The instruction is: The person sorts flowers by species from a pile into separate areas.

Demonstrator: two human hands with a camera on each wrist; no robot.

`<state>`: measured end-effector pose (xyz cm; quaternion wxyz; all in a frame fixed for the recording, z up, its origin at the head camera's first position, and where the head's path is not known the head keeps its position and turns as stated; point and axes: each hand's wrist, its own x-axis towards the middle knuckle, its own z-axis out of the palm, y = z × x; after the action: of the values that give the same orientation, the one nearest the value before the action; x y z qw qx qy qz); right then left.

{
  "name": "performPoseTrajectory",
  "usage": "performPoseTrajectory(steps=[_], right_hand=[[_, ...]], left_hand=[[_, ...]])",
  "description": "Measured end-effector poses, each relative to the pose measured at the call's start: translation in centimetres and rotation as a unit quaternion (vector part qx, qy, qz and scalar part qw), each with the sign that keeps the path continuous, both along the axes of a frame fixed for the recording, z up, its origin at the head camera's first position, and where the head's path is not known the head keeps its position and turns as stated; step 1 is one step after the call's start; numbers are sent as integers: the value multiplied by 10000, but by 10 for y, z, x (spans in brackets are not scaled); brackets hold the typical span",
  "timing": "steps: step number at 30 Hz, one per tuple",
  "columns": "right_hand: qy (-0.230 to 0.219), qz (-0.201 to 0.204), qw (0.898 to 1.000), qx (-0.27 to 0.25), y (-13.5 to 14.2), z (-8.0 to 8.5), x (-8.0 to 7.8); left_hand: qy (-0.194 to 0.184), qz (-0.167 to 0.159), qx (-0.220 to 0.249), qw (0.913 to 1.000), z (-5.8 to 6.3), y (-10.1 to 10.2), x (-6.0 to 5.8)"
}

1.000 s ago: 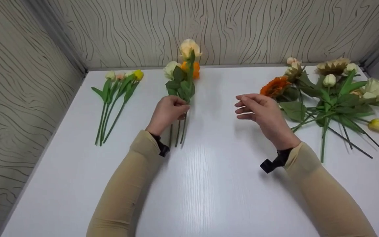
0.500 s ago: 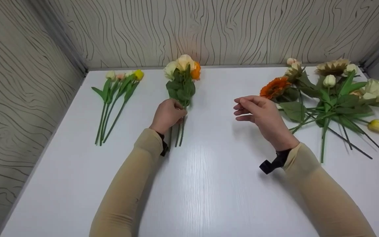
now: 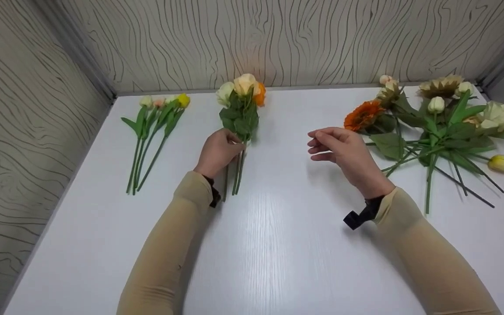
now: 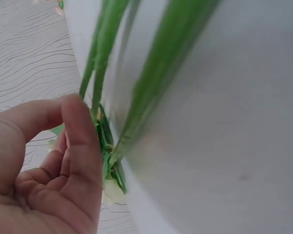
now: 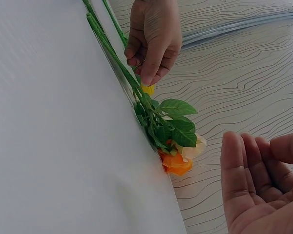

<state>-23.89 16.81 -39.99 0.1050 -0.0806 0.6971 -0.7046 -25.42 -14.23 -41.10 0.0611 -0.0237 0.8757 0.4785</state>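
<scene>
My left hand (image 3: 219,151) is at the stems of a small bunch of roses, thumb and index finger drawn together at a peach rose's (image 3: 245,84) stem. A pale cream rose (image 3: 225,93) lies to its left and an orange rose (image 5: 176,163) to its right. The green stems (image 4: 151,87) run close past my left fingertips in the left wrist view. My right hand (image 3: 339,148) hovers over the table between the roses and the right-hand pile, fingers loosely bent and holding nothing. In the right wrist view its palm and fingers show at the lower right.
Several tulips (image 3: 160,131) lie in a row at the left of the white table (image 3: 274,245). At the right is a heap of mixed flowers (image 3: 444,135), with an orange gerbera (image 3: 362,115) and a yellow tulip (image 3: 503,163) at its edges. A patterned wall (image 3: 304,43) stands behind.
The peach rose has come down and nearer, its head now between the cream and orange roses. Its stem foot has shifted slightly left with my left hand. My right hand has barely moved.
</scene>
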Motion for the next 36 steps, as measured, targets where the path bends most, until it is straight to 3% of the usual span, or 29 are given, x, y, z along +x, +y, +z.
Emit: performPoseTrajectory(steps=[4,7,11,15,20,23,28,32,34,36], right_hand=[[75,-36,9998,164,4,0,-2],[140,-50,9987,488,14,1,-4],[62,-156,9934,1136,34,2,-6],[-91,-419,9816,1863,64,7,-11],[-158,-836,9613,2621,119,17,-20],[-83,-1147,9480,2969,154,20,-26],[-17,-1363,9229,3601,193,18,-31],[213,-1183,8973,4248,198,14,-32],[326,-1051,8854,4517,194,11,-33],[356,-920,8773,4697,189,9,-35]], left_hand=[[392,-187,-68,9990,5,6,3],[812,-477,-348,9949,6,22,8],[1487,-1196,-1017,9763,6,50,19],[2107,-2066,-1741,9395,3,79,34],[2702,-3092,-2411,8794,1,115,52],[2944,-3542,-2558,8500,2,134,62],[3175,-4067,-2663,8142,3,159,76],[3420,-4265,-2922,7847,2,174,85],[3510,-4312,-3026,7741,1,178,88],[3525,-4357,-3065,7694,1,180,90]])
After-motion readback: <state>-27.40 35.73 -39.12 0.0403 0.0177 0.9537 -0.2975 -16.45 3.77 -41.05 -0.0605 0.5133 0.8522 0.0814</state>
